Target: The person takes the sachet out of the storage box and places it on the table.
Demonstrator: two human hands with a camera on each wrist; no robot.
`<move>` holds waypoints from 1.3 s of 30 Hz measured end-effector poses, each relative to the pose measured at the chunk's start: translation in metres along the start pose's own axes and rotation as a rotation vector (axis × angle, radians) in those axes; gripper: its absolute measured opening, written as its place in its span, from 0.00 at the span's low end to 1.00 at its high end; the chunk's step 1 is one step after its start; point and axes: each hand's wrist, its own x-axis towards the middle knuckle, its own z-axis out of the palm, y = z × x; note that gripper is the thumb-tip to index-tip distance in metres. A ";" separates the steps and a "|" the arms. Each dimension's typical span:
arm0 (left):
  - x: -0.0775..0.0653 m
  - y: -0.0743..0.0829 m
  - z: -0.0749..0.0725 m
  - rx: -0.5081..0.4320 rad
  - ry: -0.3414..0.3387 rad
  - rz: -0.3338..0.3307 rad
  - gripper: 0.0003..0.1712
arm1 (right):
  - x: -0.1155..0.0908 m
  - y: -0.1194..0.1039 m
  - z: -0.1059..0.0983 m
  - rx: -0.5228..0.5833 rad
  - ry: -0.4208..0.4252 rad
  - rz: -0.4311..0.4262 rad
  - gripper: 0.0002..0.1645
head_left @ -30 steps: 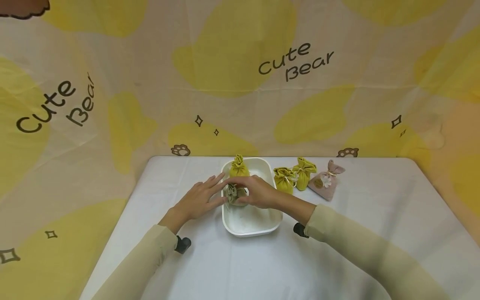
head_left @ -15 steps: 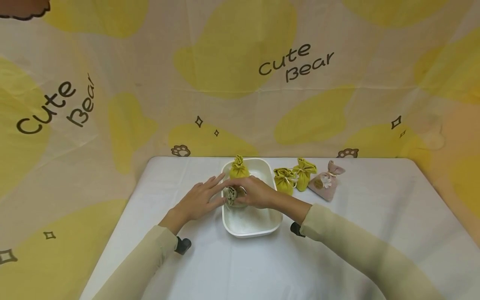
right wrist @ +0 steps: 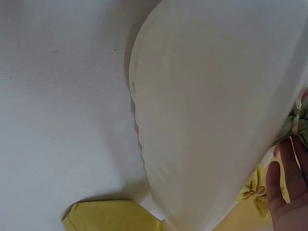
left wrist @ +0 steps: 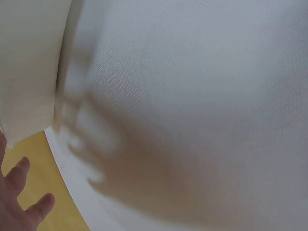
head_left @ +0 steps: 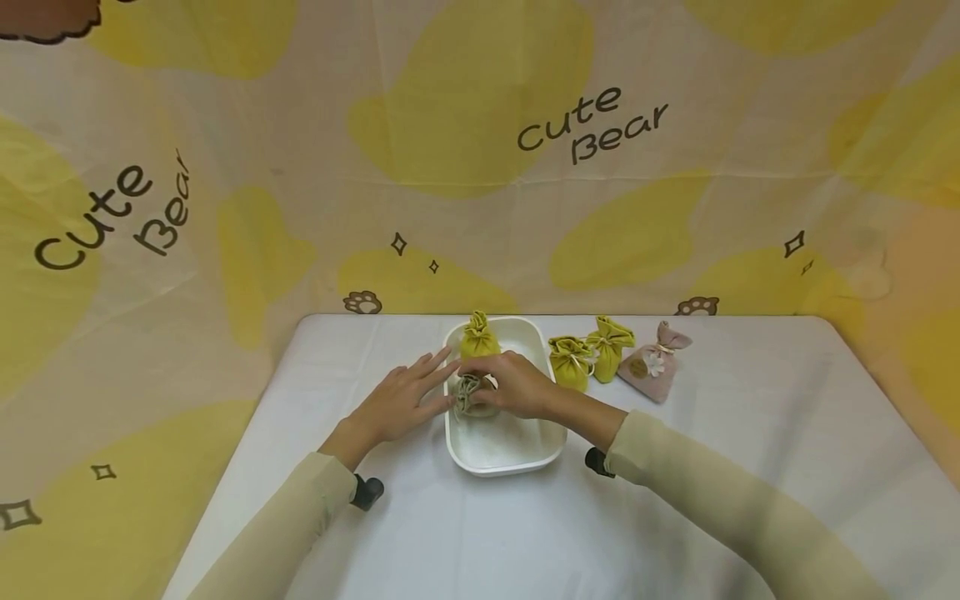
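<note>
In the head view, my right hand [head_left: 521, 385] reaches over the white tray [head_left: 502, 446] and grips a grey-green drawstring pouch [head_left: 467, 393] near the tray's left side. The pouch's gathered top faces left, and the fingers hide part of its body. My left hand [head_left: 402, 395] lies at the left rim with its fingers spread toward the pouch. Behind the gripped pouch, a yellow drawstring pouch [head_left: 478, 338] stands upright in the tray's far left corner. The right wrist view shows the green pouch [right wrist: 302, 126] at the fingertips, past the tray wall [right wrist: 207, 106].
Right of the tray, two yellow pouches, one nearer [head_left: 570, 368] and one farther back [head_left: 609, 350], stand close together. Beside them lies a pink pouch [head_left: 652, 372] with a white flower. A printed cloth backdrop [head_left: 480, 208] rises behind the white table [head_left: 420, 533].
The green pouch has tilted and shifted slightly in my right hand, over the same part of the tray. My left hand stays at the left rim.
</note>
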 end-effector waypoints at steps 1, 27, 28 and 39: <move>0.000 0.000 0.000 0.001 -0.004 -0.004 0.38 | 0.000 0.000 -0.001 0.000 0.006 -0.003 0.21; 0.001 0.001 -0.003 0.002 -0.046 -0.042 0.39 | -0.017 -0.002 -0.036 -0.054 0.112 -0.020 0.15; 0.001 0.001 -0.003 0.002 -0.047 -0.043 0.39 | -0.018 -0.003 -0.040 -0.054 0.120 -0.022 0.15; 0.002 0.004 -0.003 0.009 -0.042 -0.034 0.38 | -0.045 -0.004 -0.071 -0.047 0.213 -0.025 0.16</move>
